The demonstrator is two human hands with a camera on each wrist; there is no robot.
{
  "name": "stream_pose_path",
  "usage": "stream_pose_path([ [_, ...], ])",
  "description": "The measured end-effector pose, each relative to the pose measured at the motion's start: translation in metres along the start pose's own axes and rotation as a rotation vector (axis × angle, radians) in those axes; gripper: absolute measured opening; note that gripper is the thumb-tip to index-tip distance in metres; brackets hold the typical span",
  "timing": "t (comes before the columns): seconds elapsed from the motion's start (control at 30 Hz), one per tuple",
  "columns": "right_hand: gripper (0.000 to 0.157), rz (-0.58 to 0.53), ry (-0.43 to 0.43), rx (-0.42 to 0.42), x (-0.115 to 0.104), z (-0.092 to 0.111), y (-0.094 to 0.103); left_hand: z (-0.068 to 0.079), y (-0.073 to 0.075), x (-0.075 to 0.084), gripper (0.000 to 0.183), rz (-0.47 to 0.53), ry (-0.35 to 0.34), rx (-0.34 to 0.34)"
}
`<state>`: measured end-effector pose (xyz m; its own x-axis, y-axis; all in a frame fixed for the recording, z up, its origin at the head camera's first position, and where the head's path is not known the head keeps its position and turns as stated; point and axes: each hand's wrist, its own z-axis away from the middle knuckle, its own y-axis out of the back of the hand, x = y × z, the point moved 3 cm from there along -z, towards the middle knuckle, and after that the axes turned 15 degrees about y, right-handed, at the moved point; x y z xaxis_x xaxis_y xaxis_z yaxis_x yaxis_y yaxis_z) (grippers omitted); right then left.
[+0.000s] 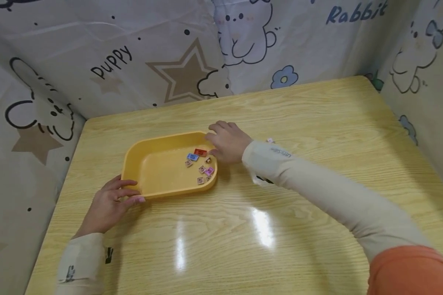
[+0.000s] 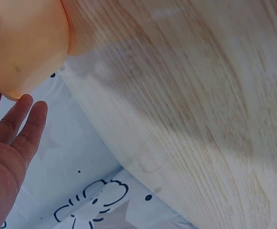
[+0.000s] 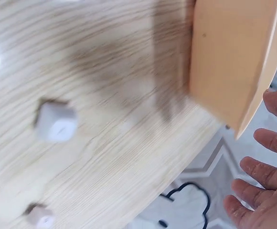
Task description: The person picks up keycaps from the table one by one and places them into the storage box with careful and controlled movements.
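Observation:
A yellow plastic tray (image 1: 166,166) stands on the table in the head view. Gathered at its right end are small blocks: a red one (image 1: 200,152), a blue one (image 1: 192,157), a pink one (image 1: 209,171) and several pale ones. My left hand (image 1: 112,200) holds the tray's near left corner, thumb along the front rim and fingers over the left side. At the far right corner is my right hand (image 1: 229,141), its thumb close to the rim. The right wrist view has that hand's fingers (image 3: 267,174) spread and apart from the tray wall.
Two pale blocks lie on the table right of the tray; the right wrist view shows one pale block (image 3: 57,123) nearer and another (image 3: 40,217) lower. A patterned cloth (image 1: 184,53) hangs behind the wooden table (image 1: 221,241).

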<state>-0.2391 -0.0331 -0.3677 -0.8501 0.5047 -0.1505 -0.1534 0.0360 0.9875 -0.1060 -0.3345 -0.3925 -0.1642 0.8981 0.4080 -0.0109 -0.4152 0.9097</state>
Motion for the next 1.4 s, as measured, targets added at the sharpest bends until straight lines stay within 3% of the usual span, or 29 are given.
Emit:
stream_pose_path([
  [0.5,0.038,-0.078,-0.119,0.052,0.042,0.056,-0.013,0.004,0.001,-0.005,0.034,-0.023,-0.039,0.034],
  [0.97,0.037,-0.071,-0.127,0.111,0.043,0.094,-0.046,0.005,0.004,-0.006,0.023,0.011,-0.088,0.06],
  [1.4,0.03,-0.083,-0.136,0.115,0.044,0.11,-0.064,0.002,0.0,0.002,0.03,0.012,-0.056,0.017],
])
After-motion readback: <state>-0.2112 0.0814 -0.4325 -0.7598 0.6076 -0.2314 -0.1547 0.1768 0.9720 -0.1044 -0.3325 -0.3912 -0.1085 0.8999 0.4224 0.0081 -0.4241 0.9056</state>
